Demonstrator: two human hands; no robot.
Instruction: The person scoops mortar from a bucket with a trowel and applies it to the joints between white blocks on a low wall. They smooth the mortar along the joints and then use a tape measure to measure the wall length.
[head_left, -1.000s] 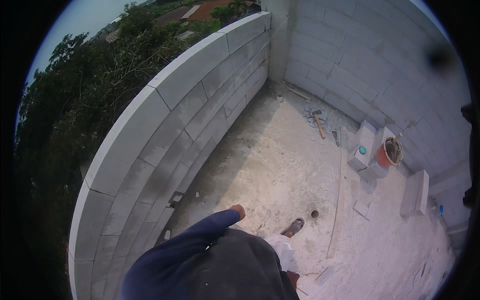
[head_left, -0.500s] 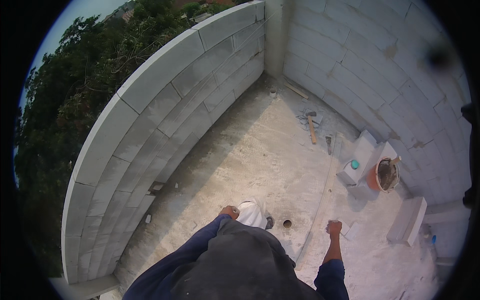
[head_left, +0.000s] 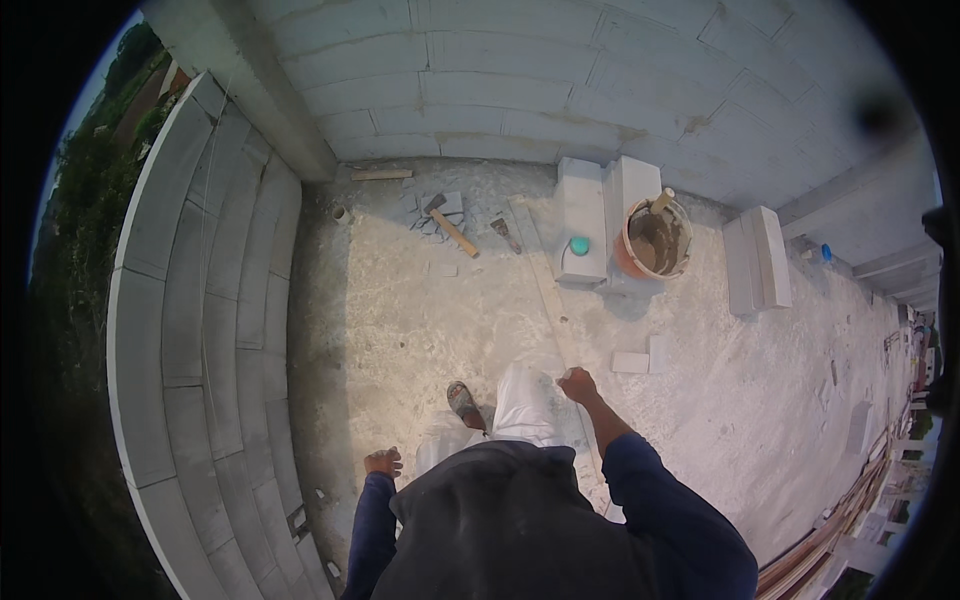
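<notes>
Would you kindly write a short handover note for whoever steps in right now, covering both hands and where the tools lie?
Left hand: empty, loosely curled, hanging at the side near the curved block wall.
Right hand: closed in a fist, swung forward over the concrete floor; I cannot tell whether it holds anything.
Things: orange bucket with a handle sticking out stands by the far wall, beside two white blocks; a teal round object sits on the nearer one. Hammer and trowel lie on the floor to their left. Another block pair lies to the right.
Done: walls stand several courses high.
Left: tools untouched, loose blocks unlaid.
</notes>
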